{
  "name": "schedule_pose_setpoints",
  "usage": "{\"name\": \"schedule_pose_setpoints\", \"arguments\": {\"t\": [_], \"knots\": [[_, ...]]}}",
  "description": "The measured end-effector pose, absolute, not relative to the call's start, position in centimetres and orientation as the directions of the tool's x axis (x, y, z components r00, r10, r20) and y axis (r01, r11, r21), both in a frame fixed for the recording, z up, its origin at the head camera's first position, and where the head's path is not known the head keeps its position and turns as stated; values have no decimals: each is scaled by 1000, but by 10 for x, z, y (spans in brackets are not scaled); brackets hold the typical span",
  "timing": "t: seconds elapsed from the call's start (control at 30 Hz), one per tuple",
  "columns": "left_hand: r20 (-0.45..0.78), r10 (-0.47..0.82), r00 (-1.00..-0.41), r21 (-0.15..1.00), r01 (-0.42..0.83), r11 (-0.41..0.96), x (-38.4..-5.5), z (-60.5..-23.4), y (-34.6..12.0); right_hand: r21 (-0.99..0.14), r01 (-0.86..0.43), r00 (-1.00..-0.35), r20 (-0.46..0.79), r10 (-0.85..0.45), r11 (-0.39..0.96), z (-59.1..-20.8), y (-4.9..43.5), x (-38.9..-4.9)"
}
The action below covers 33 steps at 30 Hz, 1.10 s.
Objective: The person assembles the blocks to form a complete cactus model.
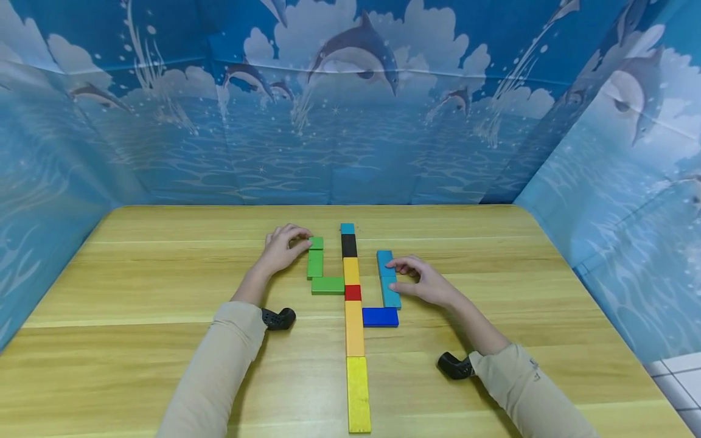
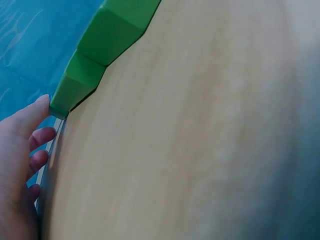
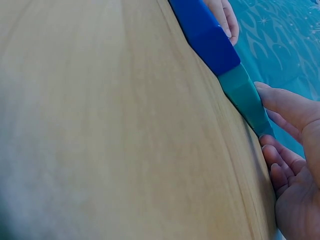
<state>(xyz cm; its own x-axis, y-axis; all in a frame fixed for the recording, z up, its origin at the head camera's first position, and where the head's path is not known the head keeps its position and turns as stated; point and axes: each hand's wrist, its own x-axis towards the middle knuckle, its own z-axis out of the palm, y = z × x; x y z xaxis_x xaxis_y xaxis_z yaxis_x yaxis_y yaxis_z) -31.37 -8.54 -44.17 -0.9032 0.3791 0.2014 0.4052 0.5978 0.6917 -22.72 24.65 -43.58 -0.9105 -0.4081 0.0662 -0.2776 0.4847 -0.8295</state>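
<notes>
In the head view, my left hand (image 1: 283, 246) touches the left side of a small green block (image 1: 316, 243). That block tops a longer green block (image 1: 314, 265), with a sideways green block (image 1: 327, 286) below. The left wrist view shows my thumb at the block's end (image 2: 62, 102), other fingers apart from it. On the right, my right hand (image 1: 424, 281) has its index finger at the upper light-blue block (image 1: 385, 261) and its thumb at the lower light-blue block (image 1: 391, 296). A dark-blue block (image 1: 380, 317) lies crosswise beneath these two.
A column of flat blocks runs between the hands, including a black block (image 1: 348, 246), a red block (image 1: 353, 292) and a long yellow block (image 1: 358, 395). Wooden tabletop (image 1: 137, 365) surrounds them. A dolphin-printed curtain (image 1: 328, 152) hangs behind; black wrist devices (image 1: 282, 319) hang at both sleeves.
</notes>
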Motion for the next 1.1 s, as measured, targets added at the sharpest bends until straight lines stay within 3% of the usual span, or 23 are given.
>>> {"name": "schedule_pose_setpoints", "arguments": {"t": [1.1], "knots": [[233, 379, -896, 721, 420, 551, -312, -441, -85, -830, -265, -912, 51, -407, 490, -435, 248, -228]]}}
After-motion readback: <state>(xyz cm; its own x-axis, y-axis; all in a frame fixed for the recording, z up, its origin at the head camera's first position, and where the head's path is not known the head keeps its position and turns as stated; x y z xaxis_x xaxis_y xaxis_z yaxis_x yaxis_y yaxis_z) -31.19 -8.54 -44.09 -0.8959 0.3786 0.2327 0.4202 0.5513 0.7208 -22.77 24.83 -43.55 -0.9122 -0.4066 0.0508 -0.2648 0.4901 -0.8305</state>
